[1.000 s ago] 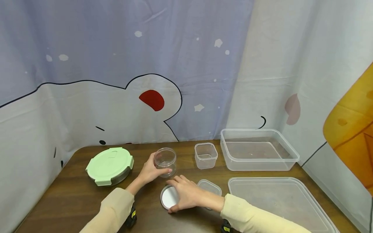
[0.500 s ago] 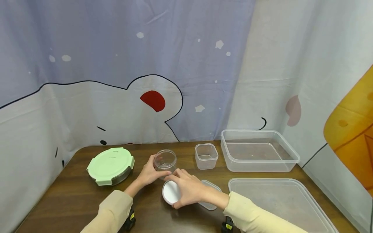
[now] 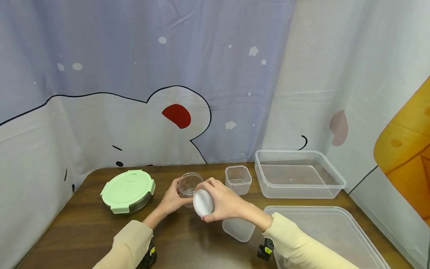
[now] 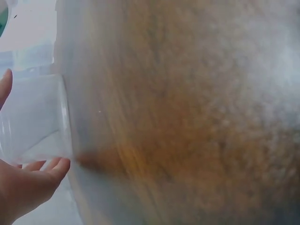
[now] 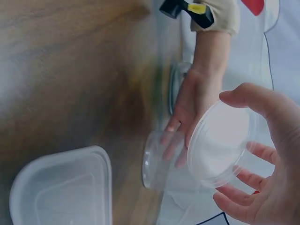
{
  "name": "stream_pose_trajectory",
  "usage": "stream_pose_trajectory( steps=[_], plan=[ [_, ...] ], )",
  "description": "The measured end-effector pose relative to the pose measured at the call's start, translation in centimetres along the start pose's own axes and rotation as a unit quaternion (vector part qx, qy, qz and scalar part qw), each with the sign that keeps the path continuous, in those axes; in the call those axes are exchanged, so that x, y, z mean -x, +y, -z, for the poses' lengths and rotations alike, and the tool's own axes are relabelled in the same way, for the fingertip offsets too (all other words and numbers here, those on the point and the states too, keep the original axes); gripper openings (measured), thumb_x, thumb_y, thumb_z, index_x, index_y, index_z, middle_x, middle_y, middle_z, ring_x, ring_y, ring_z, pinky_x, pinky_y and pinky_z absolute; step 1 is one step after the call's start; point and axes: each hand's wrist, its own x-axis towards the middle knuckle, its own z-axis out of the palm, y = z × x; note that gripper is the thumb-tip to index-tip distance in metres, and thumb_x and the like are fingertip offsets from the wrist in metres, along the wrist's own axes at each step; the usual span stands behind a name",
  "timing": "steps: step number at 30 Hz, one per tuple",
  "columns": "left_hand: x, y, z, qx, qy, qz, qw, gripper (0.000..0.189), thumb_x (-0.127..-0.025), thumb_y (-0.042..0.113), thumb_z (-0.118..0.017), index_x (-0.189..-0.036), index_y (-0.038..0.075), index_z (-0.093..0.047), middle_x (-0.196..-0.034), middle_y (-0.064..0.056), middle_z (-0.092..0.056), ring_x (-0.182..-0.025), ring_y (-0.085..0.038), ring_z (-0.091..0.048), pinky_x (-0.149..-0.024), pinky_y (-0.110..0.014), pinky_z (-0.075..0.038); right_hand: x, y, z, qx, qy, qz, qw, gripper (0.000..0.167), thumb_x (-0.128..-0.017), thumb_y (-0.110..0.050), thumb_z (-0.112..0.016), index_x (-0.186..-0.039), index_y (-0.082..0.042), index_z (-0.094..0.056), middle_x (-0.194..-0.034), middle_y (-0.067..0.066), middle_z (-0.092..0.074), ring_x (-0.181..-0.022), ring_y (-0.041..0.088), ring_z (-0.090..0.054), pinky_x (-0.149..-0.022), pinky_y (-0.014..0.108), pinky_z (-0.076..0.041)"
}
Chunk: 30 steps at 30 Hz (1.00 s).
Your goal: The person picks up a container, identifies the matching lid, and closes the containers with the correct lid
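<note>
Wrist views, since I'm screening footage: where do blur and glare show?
Left wrist: the tabletop looks soft and smeared, with pale glare at upper right; right wrist: it is hazy, with fainter sheen at left, while the round lid looks sharper.

In the centre of the head view, the round lid [image 3: 203,203] in my right hand [image 3: 226,201] hides part of the clear jar [image 3: 186,185]. At lower right, my sleeve [image 3: 302,244] covers some of the large flat lid [image 3: 322,222], which the bottom edge cuts off. The left wrist view crops my left hand [image 4: 28,190] and blurs the worktop [image 4: 187,117].
</note>
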Motion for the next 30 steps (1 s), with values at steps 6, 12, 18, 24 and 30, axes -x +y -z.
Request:
stream_pose_trajectory(
  steps=[6,12,18,24,30],
  plan=[
    [0.0,0.1,0.3,0.024,0.000,-0.006,0.9997,0.093,-0.068,0.008,-0.086,-0.140,-0.005,-0.029,-0.144,-0.031,-0.039,-0.132,-0.045,-0.042,-0.105,-0.054,-0.042,-0.7,0.7,0.4,-0.007,0.027,0.014,0.9995,0.081,-0.060,-0.035,-0.085,-0.129,-0.016,-0.049,-0.116,0.004,-0.053,-0.102,0.017,-0.053,-0.082,0.030,-0.051],
    [0.0,-0.2,0.3,0.038,0.000,0.006,0.9993,0.090,-0.068,0.006,-0.086,-0.140,-0.003,-0.031,-0.142,-0.028,-0.043,-0.127,-0.043,-0.048,-0.103,-0.052,-0.044,-1.3,1.0,0.9,-0.013,0.053,0.007,0.9985,0.080,-0.060,-0.034,-0.083,-0.131,-0.015,-0.050,-0.119,0.005,-0.051,-0.101,0.017,-0.055,-0.080,0.030,-0.051],
    [0.1,-0.2,0.3,0.036,-0.004,0.010,0.9993,0.085,-0.070,0.007,-0.085,-0.137,-0.003,-0.033,-0.142,-0.028,-0.044,-0.124,-0.044,-0.051,-0.100,-0.051,-0.046,-2.1,1.2,1.6,-0.036,0.077,-0.009,0.9963,0.079,-0.061,-0.031,-0.082,-0.130,-0.015,-0.047,-0.120,0.006,-0.047,-0.096,0.020,-0.056,-0.077,0.033,-0.051],
    [0.2,0.0,0.4,0.035,-0.004,0.010,0.9993,0.081,-0.070,0.007,-0.085,-0.133,-0.003,-0.036,-0.140,-0.027,-0.048,-0.124,-0.042,-0.053,-0.100,-0.051,-0.046,-3.1,1.6,1.6,-0.059,0.092,0.010,0.9939,0.079,-0.063,-0.023,-0.084,-0.130,-0.010,-0.046,-0.124,0.009,-0.046,-0.110,0.025,-0.054,-0.092,0.039,-0.051],
    [0.2,-0.1,0.2,0.036,-0.009,0.002,0.9993,0.078,-0.071,0.007,-0.084,-0.133,-0.004,-0.037,-0.140,-0.027,-0.048,-0.124,-0.042,-0.052,-0.101,-0.051,-0.046,-3.8,2.3,1.1,-0.075,0.115,0.009,0.9905,0.079,-0.065,-0.023,-0.084,-0.132,-0.008,-0.045,-0.126,0.008,-0.049,-0.118,0.024,-0.050,-0.100,0.043,-0.046]
  ],
)
